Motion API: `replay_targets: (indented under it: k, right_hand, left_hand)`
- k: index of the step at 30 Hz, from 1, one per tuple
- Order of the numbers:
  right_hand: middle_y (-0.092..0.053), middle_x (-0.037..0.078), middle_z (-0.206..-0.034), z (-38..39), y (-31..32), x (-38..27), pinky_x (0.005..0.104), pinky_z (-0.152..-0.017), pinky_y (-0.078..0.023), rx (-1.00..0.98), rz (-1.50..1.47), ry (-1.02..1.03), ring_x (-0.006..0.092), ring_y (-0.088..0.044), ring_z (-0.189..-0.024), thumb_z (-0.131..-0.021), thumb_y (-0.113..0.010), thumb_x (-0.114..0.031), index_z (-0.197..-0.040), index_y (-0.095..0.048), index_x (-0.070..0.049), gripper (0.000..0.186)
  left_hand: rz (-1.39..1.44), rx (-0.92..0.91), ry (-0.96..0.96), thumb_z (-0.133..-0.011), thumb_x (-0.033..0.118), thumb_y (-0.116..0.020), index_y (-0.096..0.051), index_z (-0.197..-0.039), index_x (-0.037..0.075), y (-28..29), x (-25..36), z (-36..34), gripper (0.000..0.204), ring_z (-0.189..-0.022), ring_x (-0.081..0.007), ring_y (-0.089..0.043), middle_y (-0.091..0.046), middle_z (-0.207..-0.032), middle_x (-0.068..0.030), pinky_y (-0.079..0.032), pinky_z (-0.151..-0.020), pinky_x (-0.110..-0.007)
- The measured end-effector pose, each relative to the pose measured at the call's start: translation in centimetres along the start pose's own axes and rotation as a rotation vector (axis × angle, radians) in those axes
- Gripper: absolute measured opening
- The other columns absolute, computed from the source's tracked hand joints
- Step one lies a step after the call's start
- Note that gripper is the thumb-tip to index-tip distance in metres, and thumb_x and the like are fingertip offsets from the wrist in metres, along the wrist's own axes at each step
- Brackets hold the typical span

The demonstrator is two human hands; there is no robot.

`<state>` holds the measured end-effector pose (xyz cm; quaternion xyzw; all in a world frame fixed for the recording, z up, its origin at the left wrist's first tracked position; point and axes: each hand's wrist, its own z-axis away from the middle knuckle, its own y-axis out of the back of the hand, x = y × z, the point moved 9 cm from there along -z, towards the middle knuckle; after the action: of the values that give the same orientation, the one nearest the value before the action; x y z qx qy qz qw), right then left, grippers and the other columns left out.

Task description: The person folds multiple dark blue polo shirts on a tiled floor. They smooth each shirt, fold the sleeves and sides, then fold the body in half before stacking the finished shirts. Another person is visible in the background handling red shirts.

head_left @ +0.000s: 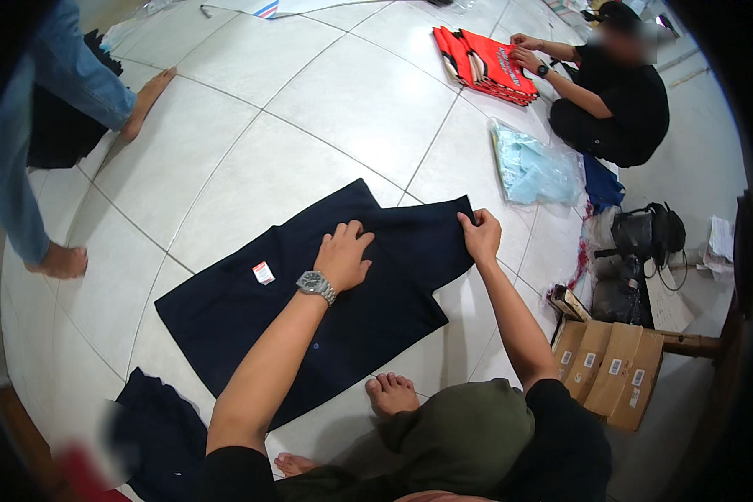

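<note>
Navy garment (385, 301) flat on tiled floor (217, 142). Left hand (345, 256) spread palm-down on garment's middle; right hand (481, 236) pinching garment's right-end corner. Red-white tag (263, 273) on garment's left part.

And it's the floor (217, 159) carrying the lot: pale, glossy tiles, dark joints curving slantwise across the frame! Centre of the picture, a navy garment (251, 335) spread wide over several tiles. Down at lower left, there's a dark cloth (163, 431), all crumpled. Up to the upper right now: a neat red stack (498, 71), layer on layer, and just below it a light-blue packet (531, 167) in clear plastic, with a blue cloth (602, 182) right beside. Top edge, a white sheet (314, 7) with coloured stripes!
</note>
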<state>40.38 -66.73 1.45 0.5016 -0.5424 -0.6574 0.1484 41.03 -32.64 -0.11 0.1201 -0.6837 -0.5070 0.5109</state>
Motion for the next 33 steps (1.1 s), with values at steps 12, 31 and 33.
replay_targets:
  k: [12,31,33]
  right_hand:
    - [-0.075,0.025,-0.093,-0.4,-3.7,0.2,0.0387,-0.075,-0.057,-0.301,-0.086,-0.023,0.0313,-0.075,-0.082,-0.097,-0.077,-0.031,-0.103,-0.066,0.004,0.036]
    - [-0.074,0.016,-0.095,19.3,-4.3,-7.7,0.0505,-0.079,-0.056,-1.052,0.219,0.533,0.0404,-0.072,-0.093,-0.089,-0.077,-0.022,-0.103,-0.07,-0.006,0.022]
    - [-0.071,0.015,-0.1,19.1,-4.0,-7.7,0.0516,-0.079,-0.056,-0.972,0.19,0.545,0.0404,-0.071,-0.094,-0.087,-0.077,-0.019,-0.105,-0.069,-0.007,0.023]
  left_hand:
    - [-0.006,-0.029,0.022,-0.083,0.026,-0.086,-0.067,-0.14,0.013,0.0,0.0,-0.1,0.062,-0.122,-0.029,-0.055,-0.056,-0.132,-0.0084,-0.05,-0.094,-0.045]
    - [0.352,-0.065,0.317,-0.1,0.031,-0.068,-0.065,-0.14,0.002,-0.7,-4.0,-3.8,0.05,-0.116,-0.037,-0.066,-0.069,-0.124,-0.0179,-0.053,-0.1,-0.047]
    - [0.177,-0.002,0.281,-0.096,0.032,-0.073,-0.061,-0.141,0.0,0.0,-2.6,-3.6,0.057,-0.117,-0.0382,-0.066,-0.068,-0.126,-0.0201,-0.054,-0.099,-0.049]
